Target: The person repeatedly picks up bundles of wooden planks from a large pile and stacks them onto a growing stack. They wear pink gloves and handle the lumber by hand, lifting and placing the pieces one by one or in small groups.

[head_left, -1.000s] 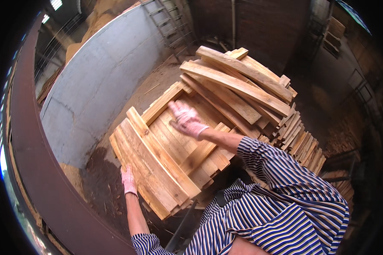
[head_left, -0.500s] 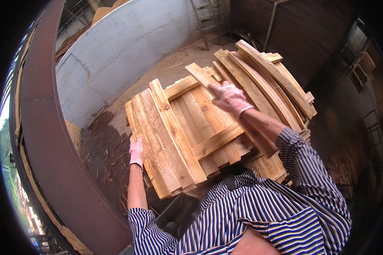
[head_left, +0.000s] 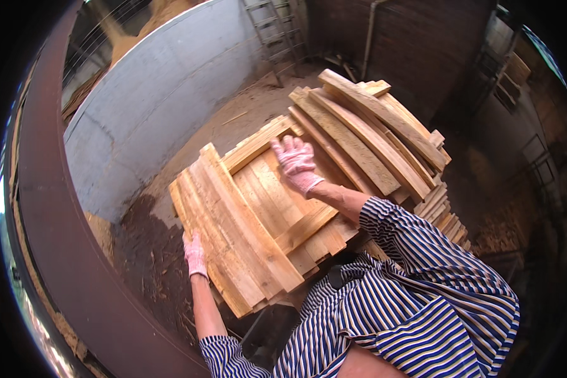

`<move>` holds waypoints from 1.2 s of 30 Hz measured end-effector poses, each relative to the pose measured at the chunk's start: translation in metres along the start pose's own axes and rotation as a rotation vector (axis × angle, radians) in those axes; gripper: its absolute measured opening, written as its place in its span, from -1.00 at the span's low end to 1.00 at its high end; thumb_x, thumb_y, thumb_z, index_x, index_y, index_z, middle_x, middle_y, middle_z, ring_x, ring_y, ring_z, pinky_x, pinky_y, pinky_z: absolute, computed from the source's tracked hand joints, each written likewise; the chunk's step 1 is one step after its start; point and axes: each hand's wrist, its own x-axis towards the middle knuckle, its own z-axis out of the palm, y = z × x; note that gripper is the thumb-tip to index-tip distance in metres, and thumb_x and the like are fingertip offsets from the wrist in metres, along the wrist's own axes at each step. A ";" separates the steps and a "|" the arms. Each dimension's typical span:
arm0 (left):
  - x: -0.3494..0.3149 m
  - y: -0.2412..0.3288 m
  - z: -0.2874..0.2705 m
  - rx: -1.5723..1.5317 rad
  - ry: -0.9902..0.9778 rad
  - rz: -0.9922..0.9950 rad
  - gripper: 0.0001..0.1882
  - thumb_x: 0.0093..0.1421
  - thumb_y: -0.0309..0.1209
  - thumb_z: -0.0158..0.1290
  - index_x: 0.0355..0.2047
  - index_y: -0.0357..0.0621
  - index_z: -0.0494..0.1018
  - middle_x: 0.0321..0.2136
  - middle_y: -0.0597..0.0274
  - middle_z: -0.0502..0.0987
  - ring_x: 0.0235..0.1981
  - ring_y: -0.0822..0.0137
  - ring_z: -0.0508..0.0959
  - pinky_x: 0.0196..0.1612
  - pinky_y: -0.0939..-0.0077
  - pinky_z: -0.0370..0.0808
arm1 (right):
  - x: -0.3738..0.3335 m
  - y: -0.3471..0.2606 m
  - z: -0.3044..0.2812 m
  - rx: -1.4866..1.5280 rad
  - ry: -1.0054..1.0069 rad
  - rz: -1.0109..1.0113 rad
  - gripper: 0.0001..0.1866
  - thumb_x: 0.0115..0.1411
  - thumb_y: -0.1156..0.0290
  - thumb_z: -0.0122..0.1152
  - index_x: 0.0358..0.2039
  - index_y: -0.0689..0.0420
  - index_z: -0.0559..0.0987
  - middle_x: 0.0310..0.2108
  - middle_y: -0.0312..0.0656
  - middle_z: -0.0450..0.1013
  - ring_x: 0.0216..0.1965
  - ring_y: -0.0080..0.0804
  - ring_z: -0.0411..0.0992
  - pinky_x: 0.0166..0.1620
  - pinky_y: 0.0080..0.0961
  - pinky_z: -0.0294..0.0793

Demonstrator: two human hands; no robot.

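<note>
My left hand (head_left: 195,254), in a pink and white knit glove, grips the outer edge of the leftmost wooden plank (head_left: 211,252); part of its fingers is hidden. That plank lies side by side with several others on top of a stack. My right hand (head_left: 295,165), gloved the same way, is over the middle of the stack with its fingers apart and nothing in them. Beneath it lie paler planks (head_left: 268,189), and a crosswise wooden strip (head_left: 305,228) rests on their near end. Another crosswise strip (head_left: 258,146) lies at the far end.
More planks (head_left: 372,138), some curved, are piled on the right of the stack. A rust-brown steel beam (head_left: 63,189) rises at my left. Beyond stand a grey-white wall (head_left: 164,94) and a ladder (head_left: 272,34). Bark scraps litter the dark floor (head_left: 148,252).
A plank was in my right hand; the hand has let go of it and moved left over the pale planks. My left hand stays at the stack's left edge.
</note>
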 end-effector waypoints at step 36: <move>0.029 -0.003 0.034 -0.368 -0.137 0.038 -0.25 0.36 -0.17 0.08 0.44 0.00 0.01 0.26 0.05 0.37 0.27 0.15 0.35 0.32 0.30 0.22 | 0.032 0.162 -0.027 -0.051 -0.189 0.382 -0.57 0.35 0.35 0.01 0.23 -0.17 0.40 0.05 0.08 0.41 0.11 0.04 0.38 0.02 -0.09 0.48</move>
